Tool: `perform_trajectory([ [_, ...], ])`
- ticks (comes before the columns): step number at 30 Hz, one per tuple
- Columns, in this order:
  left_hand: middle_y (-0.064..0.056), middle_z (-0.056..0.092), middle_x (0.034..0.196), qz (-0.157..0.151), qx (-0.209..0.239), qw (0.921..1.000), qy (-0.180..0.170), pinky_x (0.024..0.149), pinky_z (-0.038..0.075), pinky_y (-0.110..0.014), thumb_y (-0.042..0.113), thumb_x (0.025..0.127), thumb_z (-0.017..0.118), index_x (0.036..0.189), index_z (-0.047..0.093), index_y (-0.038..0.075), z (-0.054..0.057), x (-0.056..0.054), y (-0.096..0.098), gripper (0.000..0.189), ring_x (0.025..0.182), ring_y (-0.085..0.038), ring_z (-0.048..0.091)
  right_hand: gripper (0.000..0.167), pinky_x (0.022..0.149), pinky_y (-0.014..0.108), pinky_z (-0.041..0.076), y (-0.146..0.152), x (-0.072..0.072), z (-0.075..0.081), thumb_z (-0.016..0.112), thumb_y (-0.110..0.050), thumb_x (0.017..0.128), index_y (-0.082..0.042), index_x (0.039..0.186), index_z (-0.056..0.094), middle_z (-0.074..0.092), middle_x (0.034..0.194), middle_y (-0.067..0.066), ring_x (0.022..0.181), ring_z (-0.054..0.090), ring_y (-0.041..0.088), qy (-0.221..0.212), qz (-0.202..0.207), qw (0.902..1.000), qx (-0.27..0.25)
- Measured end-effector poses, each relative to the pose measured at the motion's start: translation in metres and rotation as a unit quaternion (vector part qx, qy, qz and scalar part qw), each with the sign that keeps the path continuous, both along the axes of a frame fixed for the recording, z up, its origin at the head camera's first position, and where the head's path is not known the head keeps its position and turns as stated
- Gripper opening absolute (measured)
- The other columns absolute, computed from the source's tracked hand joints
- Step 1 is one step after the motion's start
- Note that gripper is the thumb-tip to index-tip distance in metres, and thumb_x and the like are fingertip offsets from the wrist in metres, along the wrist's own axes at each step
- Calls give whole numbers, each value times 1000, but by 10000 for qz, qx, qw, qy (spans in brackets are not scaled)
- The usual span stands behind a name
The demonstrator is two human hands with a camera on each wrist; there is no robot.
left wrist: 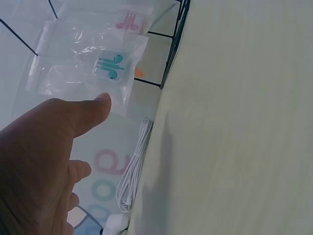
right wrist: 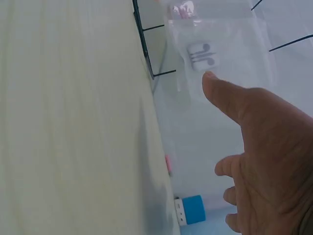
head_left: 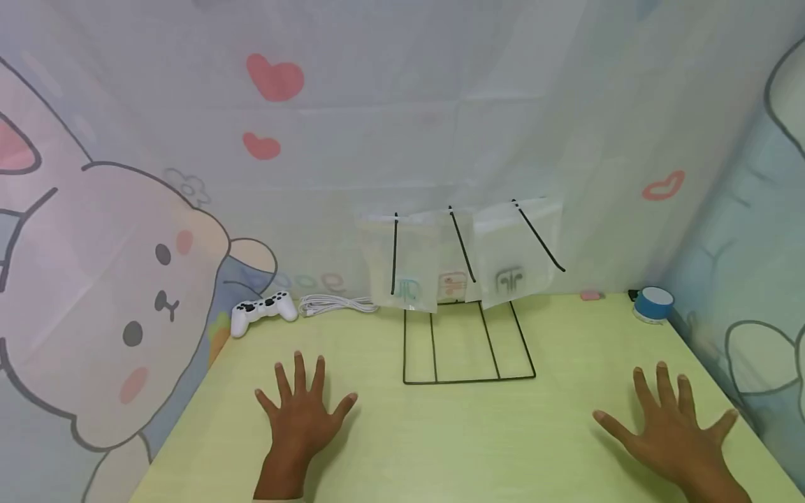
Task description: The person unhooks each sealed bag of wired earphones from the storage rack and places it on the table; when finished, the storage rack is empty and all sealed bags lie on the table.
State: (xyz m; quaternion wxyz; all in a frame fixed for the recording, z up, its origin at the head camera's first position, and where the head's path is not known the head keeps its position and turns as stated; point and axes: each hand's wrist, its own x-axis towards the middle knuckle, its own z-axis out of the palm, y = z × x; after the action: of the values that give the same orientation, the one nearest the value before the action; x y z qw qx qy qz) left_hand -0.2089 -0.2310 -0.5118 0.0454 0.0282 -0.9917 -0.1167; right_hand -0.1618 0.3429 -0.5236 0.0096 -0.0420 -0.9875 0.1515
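Note:
My left hand (head_left: 302, 423) is spread over the left front of the table, fingers straight and apart, holding nothing. On the right side my right hand (head_left: 679, 440) is spread the same way, also holding nothing. Between and beyond them stands a black wire rack (head_left: 468, 381) with long hooks. From these hang a clear bag with a teal earphone print (head_left: 402, 262), a partly hidden bag with a red print (head_left: 454, 285), and a bag with a dark earphone print (head_left: 516, 255). Both wrist views show the thumbs extended, with the bags beyond them.
Along the back edge of the pale yellow table (head_left: 440, 447) lie a white game controller (head_left: 264, 311) and a coiled white cable (head_left: 336, 304). Farther right are a small pink block (head_left: 591, 295) and a blue-and-white round object (head_left: 654, 304). A printed cloth (head_left: 409, 105) hangs behind.

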Motion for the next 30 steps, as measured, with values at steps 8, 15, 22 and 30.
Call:
perform_trajectory([
  [8, -24, 8, 184, -378, 397, 9980, 302, 117, 3, -94, 77, 98, 58, 175, 29, 18, -5, -15, 6, 101, 167, -60, 5, 116, 95, 101, -19, -8, -10, -6, 51, -83, 99, -1, 173, 16, -13, 177, 35, 161, -12, 65, -196, 282, 9990, -274],
  [15, -22, 4, 185, -801, 1370, 9865, 401, 121, 5, -91, 65, 102, 64, 176, 25, 18, -1, -38, 7, 96, 168, -55, 8, 115, 99, 101, -14, -23, -37, -5, 54, -81, 99, 1, 172, 20, -4, 179, 36, 162, -2, 65, -217, 571, 9968, -524],
  [22, -22, 4, 184, -1148, 2491, 9604, 494, 126, 17, -84, 50, 105, 70, 176, 25, 17, -8, -66, 2, 90, 167, -56, 16, 110, 103, 101, -10, -37, -60, -9, 61, -73, 100, 0, 172, 23, 4, 179, 35, 164, 3, 63, -151, 901, 9907, -1006],
  [30, -23, 14, 183, -1427, 3468, 9252, 583, 130, 24, -75, 36, 105, 73, 172, 34, 14, -14, -95, -1, 80, 165, -52, 26, 104, 107, 98, -11, -42, -84, -16, 67, -64, 101, 1, 171, 26, 7, 178, 37, 163, 2, 64, -185, 1240, 9814, -1451],
])
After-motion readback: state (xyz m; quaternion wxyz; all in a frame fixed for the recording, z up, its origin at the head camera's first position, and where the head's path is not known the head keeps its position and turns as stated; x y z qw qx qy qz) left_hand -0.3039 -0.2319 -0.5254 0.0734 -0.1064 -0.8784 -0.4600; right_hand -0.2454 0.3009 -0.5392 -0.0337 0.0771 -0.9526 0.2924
